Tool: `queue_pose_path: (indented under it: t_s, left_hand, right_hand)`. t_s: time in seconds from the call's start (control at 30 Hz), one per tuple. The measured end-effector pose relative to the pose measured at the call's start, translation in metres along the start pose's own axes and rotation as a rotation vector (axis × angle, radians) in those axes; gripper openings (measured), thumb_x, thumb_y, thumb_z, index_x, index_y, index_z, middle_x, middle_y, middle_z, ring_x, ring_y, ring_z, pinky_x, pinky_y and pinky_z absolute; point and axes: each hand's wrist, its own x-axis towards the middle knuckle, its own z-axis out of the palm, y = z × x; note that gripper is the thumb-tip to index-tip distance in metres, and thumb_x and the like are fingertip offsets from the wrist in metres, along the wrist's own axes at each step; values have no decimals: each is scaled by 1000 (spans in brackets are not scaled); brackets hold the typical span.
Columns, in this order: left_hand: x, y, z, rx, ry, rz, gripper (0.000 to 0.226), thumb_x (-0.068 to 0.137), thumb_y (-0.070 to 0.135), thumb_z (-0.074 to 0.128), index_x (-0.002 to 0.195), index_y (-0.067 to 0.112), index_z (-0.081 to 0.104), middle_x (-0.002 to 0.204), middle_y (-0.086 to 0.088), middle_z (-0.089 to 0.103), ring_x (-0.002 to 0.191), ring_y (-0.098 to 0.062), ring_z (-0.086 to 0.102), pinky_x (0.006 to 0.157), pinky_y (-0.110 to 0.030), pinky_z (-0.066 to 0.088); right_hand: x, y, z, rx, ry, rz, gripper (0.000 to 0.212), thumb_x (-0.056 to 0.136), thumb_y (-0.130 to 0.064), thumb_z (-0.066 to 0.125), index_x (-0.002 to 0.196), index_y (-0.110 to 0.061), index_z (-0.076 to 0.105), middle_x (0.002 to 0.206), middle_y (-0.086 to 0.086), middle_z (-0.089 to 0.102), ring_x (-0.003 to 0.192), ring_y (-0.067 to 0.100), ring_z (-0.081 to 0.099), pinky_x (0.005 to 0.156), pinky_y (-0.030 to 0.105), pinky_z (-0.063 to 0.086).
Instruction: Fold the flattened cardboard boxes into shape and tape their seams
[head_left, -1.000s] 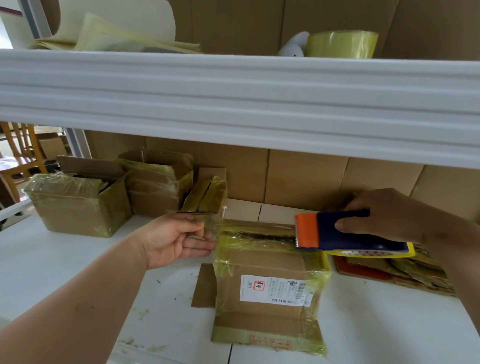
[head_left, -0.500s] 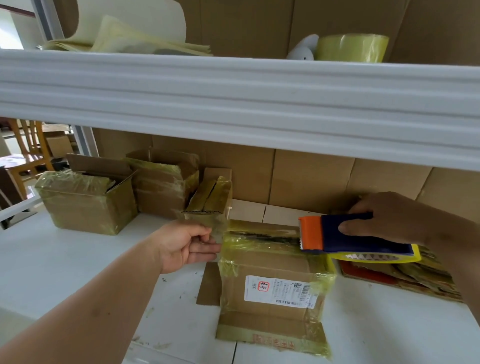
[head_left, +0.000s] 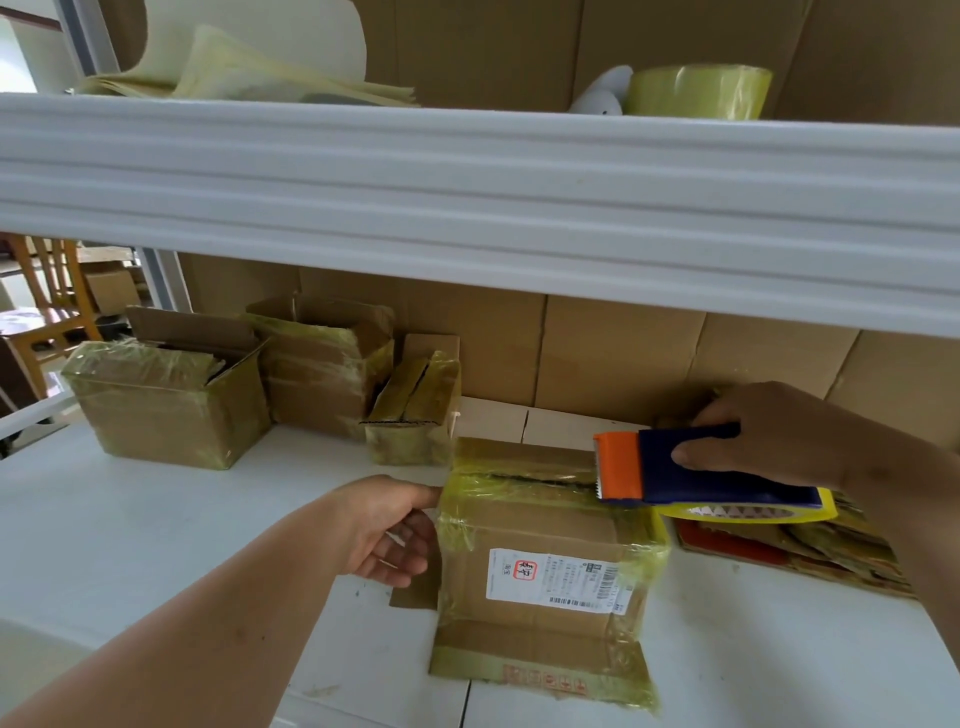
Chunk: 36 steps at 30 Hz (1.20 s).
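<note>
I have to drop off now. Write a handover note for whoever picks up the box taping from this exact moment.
Left hand: open, fingers against the left side of the labelled box, steadying it.
Right hand: grips the tape dispenser, its orange end at the right end of the box's top seam.
Done: this box is folded into shape and stands on the white shelf; three shaped boxes stand at the back left.
Left: the top seam shows a dark gap, so it seems not yet sealed; probably run tape along it. More flattened cardboard lies to the right.
</note>
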Motion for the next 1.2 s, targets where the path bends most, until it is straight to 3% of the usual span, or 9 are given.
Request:
queue_pose_path:
  t_s: [0.2,0.3,0.43,0.5,0.57,0.63,0.83,1.07,1.2]
  left_hand:
    - [8,6,14,103,143,99,12,88,12,57,83,7,67,73,-6,63,55,-14,55,64,-29,56]
    - [14,8,20,80,183,200,19,91,5,53,97,8,70,75,-8,66,64,-18,58,68,-32,55]
    - [5,30,12,155,480,551,35,103,29,46,137,22,52,125,-5,60,108,-21,57,97,-40,48]
    - [-15,47,26,459,375,751,62,98,58,40,152,29,31,154,4,36,141,-22,34,116,-46,31]
    - [-29,55,48,939,204,732,91,85,80,28,158,33,1,164,14,0,152,-18,-2,124,-47,7]
    - [-26,52,61,1225,130,676,114,67,92,19,156,29,-15,163,10,-19,150,-16,-19,123,-45,-6]
    - [-11,44,59,1289,136,656,131,57,98,34,152,29,-25,163,9,-21,150,-15,-19,122,-42,-8]
    - [-8,41,58,1271,153,655,135,57,97,45,150,32,-28,163,12,-20,150,-11,-19,123,-41,-10]
    - [-9,41,58,1280,154,667,133,58,96,44,150,33,-29,163,13,-20,150,-10,-18,122,-38,-11]
  right_hand:
    - [-1,0,0,30,0,-1,26,81,-60,64,83,-35,73,86,-8,71,80,9,66,82,40,56]
    - [-4,3,0,17,7,3,30,81,-63,62,85,-36,73,87,-7,70,81,8,65,82,39,55]
    - [-9,6,3,-5,10,-1,35,79,-68,58,85,-37,73,85,-7,68,81,8,63,82,38,54]
    - [-9,6,3,-14,16,1,36,80,-67,57,87,-36,73,86,-5,68,79,7,63,80,36,54]
    - [-9,6,2,-10,19,-2,36,80,-68,57,87,-36,73,86,-5,69,78,5,63,77,33,53]
    - [-12,5,3,-2,26,-7,38,81,-69,56,89,-36,73,88,-5,68,78,5,62,72,28,51]
    - [-20,4,5,-26,38,-26,54,83,-74,46,103,-32,72,92,-3,63,76,3,55,54,18,33]
    - [-26,15,2,21,24,-43,45,86,-68,52,104,-31,71,97,-7,64,74,1,55,49,11,32]
    - [-26,27,7,80,9,-50,43,86,-66,54,97,-29,71,84,-9,66,70,1,57,55,2,37]
